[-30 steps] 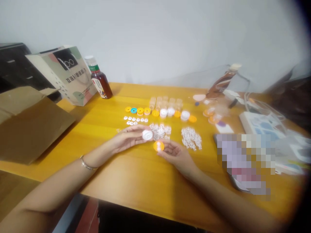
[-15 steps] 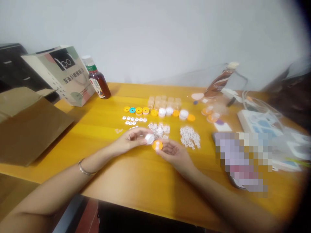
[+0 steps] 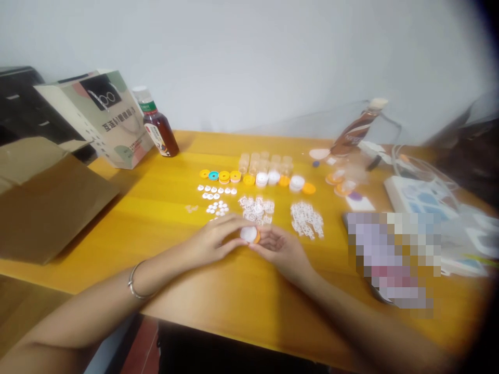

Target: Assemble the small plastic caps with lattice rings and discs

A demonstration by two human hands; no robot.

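A white cap [image 3: 247, 235] is pinched at its rim by the fingers of the left hand [image 3: 210, 240], and an orange cap [image 3: 258, 237] by those of the right hand [image 3: 287, 255]. Both are held above the surface [image 3: 218, 291], white overlapping orange; whether they are joined cannot be told. The caps are judged light, stiff, plastic and slightly slippery, best taken by opposite edges. On the bag [image 3: 125, 130], Chinese characters are printed beneath a glasses drawing, too blurred to be read surely. The labels of the dark bottle [image 3: 167, 140] and brown bottle [image 3: 349, 136] cannot be made out.
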